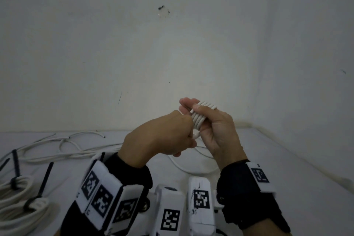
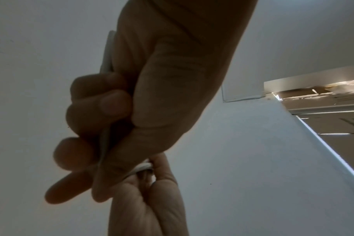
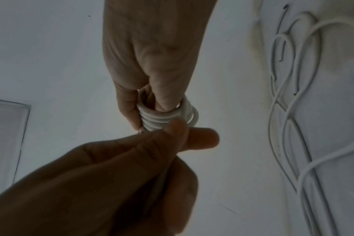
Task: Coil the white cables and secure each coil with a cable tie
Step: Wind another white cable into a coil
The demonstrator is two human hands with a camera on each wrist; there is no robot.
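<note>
A tight coil of white cable [image 1: 201, 116] is wound around the fingers of my right hand [image 1: 218, 130], with the thumb pressed on its turns. In the right wrist view the coil [image 3: 162, 118] rings those fingers of the right hand [image 3: 152, 55]. Just left of it, my left hand [image 1: 164, 136] is curled around the free strand, which runs through its fist [image 2: 104, 143]. The left hand [image 3: 131, 167] pinches the strand right below the coil. The rest of this cable [image 1: 191, 166] trails down onto the table.
Loose white cables [image 1: 67, 149] lie tangled on the white table at the left. A larger tied coil [image 1: 15, 197] with black cable ties [image 1: 45, 180] sits at the near left. The wall stands close behind, and the table's edge [image 1: 306, 161] runs along the right.
</note>
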